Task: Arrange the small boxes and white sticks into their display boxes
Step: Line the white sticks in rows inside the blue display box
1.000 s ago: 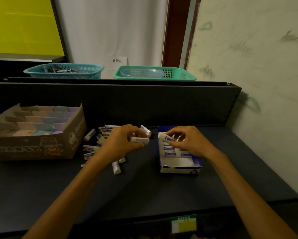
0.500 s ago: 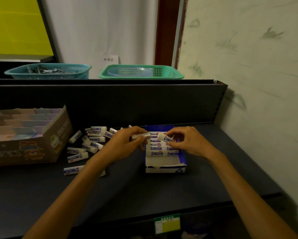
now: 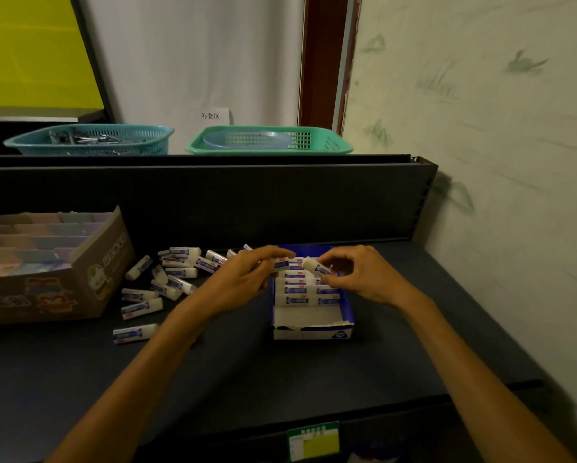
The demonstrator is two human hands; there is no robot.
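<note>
A small blue-and-white display box (image 3: 312,330) stands open on the dark shelf, with two columns of white sticks stacked inside. My left hand (image 3: 243,279) holds one white stick (image 3: 280,264) at the box's left rim. My right hand (image 3: 360,275) pinches another white stick (image 3: 315,266) over the box's far end. Several loose white sticks (image 3: 166,282) lie scattered on the shelf to the left. A cardboard display box (image 3: 63,282) at far left holds rows of pastel small boxes.
A dark back panel (image 3: 213,202) rises behind the shelf. On top of it sit a teal basket (image 3: 90,142) and a green basket (image 3: 270,142). A wall closes the right side. A price label (image 3: 313,441) hangs on the shelf's front edge.
My left hand carried its white stick rightward from the loose pile to the blue box's rim. The right hand stayed over the box with its stick. The view shifted right.
</note>
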